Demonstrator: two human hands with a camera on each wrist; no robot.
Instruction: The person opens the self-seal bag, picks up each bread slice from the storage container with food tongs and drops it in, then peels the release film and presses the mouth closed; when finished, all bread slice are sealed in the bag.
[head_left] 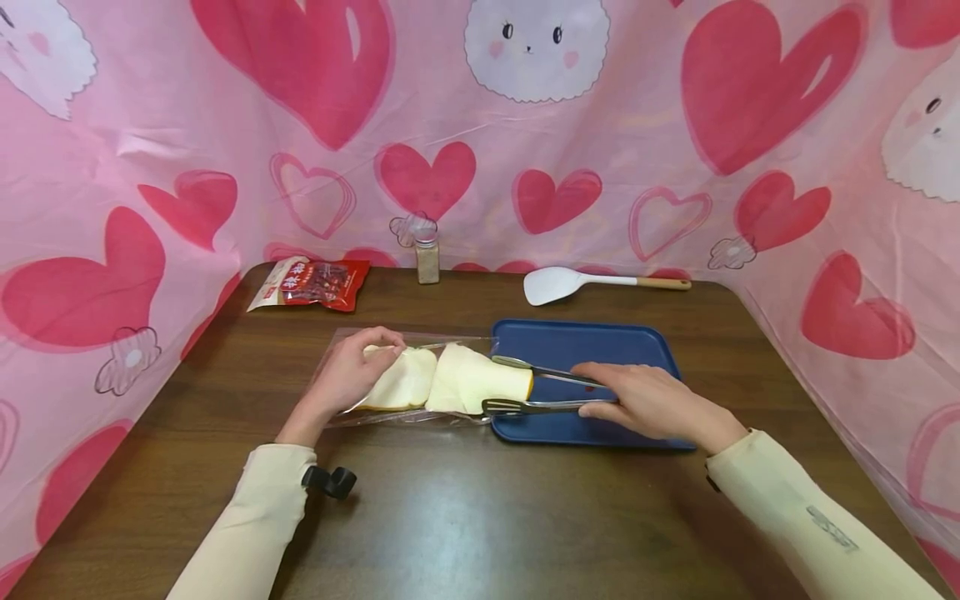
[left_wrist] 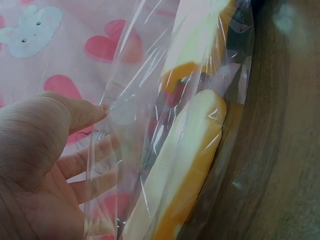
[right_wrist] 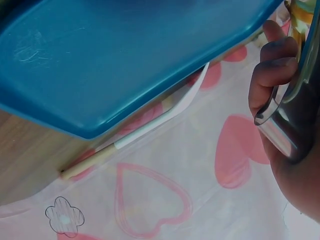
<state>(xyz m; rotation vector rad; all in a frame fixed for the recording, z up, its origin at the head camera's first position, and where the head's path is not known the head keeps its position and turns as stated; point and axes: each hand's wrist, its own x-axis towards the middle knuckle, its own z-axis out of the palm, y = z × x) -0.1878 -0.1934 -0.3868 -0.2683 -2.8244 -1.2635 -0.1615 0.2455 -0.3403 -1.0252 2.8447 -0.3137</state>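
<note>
A clear plastic bag [head_left: 390, 419] lies on the table with slices of bread in it. My left hand [head_left: 352, 368] holds the bag's film between thumb and fingers; in the left wrist view the fingers [left_wrist: 95, 187] show through it. One bread slice [head_left: 405, 379] lies beside that hand. A second bread slice [head_left: 468, 379] reaches out to the right, its end over the left side of a blue tray [head_left: 577, 429]. My right hand [head_left: 652, 402] grips metal tongs [head_left: 555, 406], whose arms lie on either side of this slice's end.
Behind the tray lies a white spatula [head_left: 555, 286] with a wooden handle. A small shaker jar [head_left: 427, 260] stands at the back, and a red and white food packet [head_left: 318, 283] lies at the back left. Pink heart-patterned cloth [head_left: 555, 125] encloses the table's back and sides.
</note>
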